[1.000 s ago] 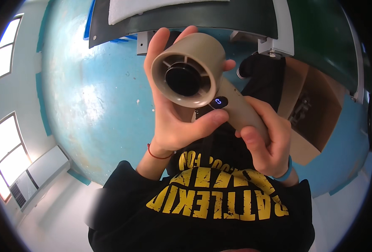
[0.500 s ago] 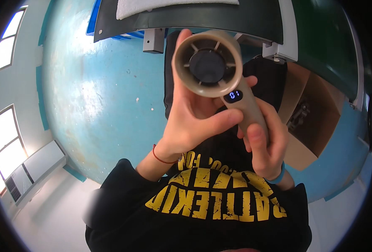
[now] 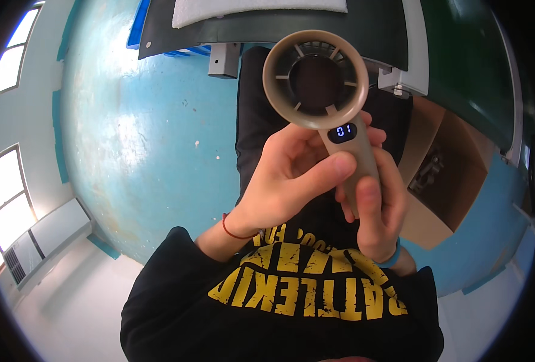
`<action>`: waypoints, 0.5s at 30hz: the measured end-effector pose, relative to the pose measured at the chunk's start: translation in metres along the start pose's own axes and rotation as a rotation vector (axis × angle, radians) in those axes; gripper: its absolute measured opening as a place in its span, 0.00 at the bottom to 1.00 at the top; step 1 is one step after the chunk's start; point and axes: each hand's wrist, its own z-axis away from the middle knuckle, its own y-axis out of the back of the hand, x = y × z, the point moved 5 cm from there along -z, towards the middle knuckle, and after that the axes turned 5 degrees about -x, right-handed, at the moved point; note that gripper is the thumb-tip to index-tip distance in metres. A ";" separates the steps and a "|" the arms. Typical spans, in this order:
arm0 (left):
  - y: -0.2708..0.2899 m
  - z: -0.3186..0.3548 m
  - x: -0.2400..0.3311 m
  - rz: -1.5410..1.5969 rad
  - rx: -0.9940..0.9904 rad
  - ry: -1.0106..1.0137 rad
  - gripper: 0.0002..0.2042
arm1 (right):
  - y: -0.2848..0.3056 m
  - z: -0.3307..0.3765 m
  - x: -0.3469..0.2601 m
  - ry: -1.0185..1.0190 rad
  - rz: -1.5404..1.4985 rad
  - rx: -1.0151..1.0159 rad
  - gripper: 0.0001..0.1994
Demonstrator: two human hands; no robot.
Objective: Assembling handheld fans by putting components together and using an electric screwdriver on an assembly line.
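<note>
A beige handheld fan [image 3: 317, 78] is in front of me, its round ring and dark hub facing up at me. A small oval display [image 3: 343, 131] glows on the upper handle. My right hand [image 3: 383, 208] is closed around the lower handle, thumb along its front. From the left, my left hand [image 3: 288, 172] grips the upper handle, its thumb on the front just below the display. Its other fingers go behind the handle and are partly hidden.
Beyond the fan is a dark-topped table [image 3: 255, 33] with white foam [image 3: 249, 9] on it. An open cardboard box [image 3: 454, 187] with metal parts inside stands on the blue floor [image 3: 159, 139] at the right. Blue bins [image 3: 189, 50] show under the table's left part.
The fan has shifted slightly right, and its ring has turned to face me more squarely. My left fingers have come down from beside the ring to behind the handle.
</note>
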 end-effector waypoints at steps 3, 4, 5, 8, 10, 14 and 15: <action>-0.003 -0.001 0.002 -0.034 0.113 0.078 0.25 | -0.001 -0.002 0.002 0.017 0.053 0.026 0.24; -0.006 -0.002 0.004 -0.033 0.120 0.072 0.25 | -0.001 -0.003 0.002 0.016 0.054 0.017 0.24; -0.008 -0.002 0.005 -0.037 0.133 0.096 0.24 | 0.000 -0.002 0.002 0.038 0.024 0.025 0.22; -0.008 -0.005 0.000 -0.052 0.161 0.083 0.21 | -0.001 -0.001 0.004 0.058 -0.005 0.037 0.20; -0.007 -0.006 -0.002 -0.099 0.157 0.077 0.20 | -0.002 0.000 0.008 0.055 -0.003 0.046 0.20; -0.008 -0.007 0.000 -0.107 0.160 0.084 0.20 | -0.001 -0.001 0.009 0.072 -0.019 0.069 0.20; -0.007 -0.006 0.001 -0.106 0.161 0.083 0.20 | -0.002 -0.003 0.009 0.060 -0.035 0.063 0.19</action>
